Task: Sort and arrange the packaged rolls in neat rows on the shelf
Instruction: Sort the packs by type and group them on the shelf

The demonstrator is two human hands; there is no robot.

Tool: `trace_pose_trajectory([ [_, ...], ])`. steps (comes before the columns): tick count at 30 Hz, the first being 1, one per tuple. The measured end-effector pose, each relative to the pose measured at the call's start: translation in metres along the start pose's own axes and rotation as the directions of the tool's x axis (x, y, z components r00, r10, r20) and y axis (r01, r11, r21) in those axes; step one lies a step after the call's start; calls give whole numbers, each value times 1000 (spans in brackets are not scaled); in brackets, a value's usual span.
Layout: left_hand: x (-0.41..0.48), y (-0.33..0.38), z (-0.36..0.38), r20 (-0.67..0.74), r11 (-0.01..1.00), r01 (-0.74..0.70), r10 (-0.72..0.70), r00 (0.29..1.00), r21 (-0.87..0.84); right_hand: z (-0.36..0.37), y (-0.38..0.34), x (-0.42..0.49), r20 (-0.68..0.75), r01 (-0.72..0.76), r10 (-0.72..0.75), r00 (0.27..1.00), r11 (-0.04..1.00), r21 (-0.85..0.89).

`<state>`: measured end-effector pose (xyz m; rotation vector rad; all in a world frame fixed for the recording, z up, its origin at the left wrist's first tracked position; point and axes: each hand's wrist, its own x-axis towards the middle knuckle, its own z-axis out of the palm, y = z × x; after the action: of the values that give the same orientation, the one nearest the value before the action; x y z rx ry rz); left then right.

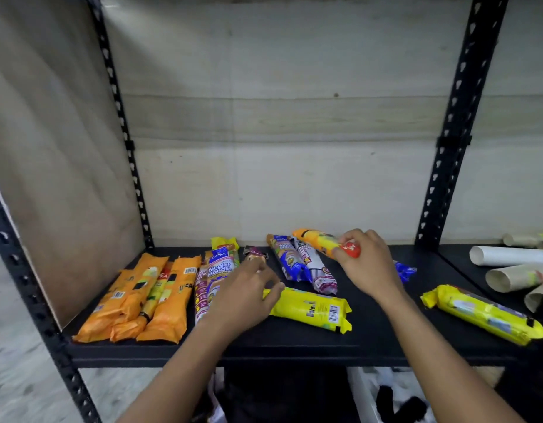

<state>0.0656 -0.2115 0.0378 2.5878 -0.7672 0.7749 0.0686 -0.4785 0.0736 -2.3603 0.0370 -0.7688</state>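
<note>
right hand (368, 264) grips one end of an orange roll pack (316, 241) above the white pack (320, 270) on the black shelf (294, 340) — left hand (242, 296), fingers loose, holding nothing, lies over the singlet-handle pack (218, 267).

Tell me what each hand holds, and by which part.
The right hand grips the orange roll at its red end. The left hand visibly holds nothing.

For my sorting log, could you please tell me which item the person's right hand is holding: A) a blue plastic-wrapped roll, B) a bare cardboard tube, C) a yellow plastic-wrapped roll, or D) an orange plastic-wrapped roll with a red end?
D: the right hand has its fingers curled round the orange plastic-wrapped roll with a red end.
</note>
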Motion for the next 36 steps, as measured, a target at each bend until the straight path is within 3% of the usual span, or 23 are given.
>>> trace_pose_trajectory([
  [12, -58, -88, -74, -10, 958, 271, -271, 962, 92, 85, -102, -44, 82, 138, -163, 983, 960, 245],
  [16, -78, -116, -91, -54, 918, 349, -345, 937, 189, 110, -142, -56, 128, 111, -152, 980, 953, 283],
  [20, -99, -136, -98, -65, 880, 427, -423, 904, 209, 139, -192, -72, 145, 148, -192, 970, 951, 273],
  [26, -123, -154, -91, -66, 890, 443, -438, 897, 111, 187, -235, -98, 197, 274, -279, 940, 960, 50],
  [36, -127, -153, -86, -51, 881, 471, -469, 882, 38, 201, -232, -102, 393, 220, -269, 879, 961, 166],
])
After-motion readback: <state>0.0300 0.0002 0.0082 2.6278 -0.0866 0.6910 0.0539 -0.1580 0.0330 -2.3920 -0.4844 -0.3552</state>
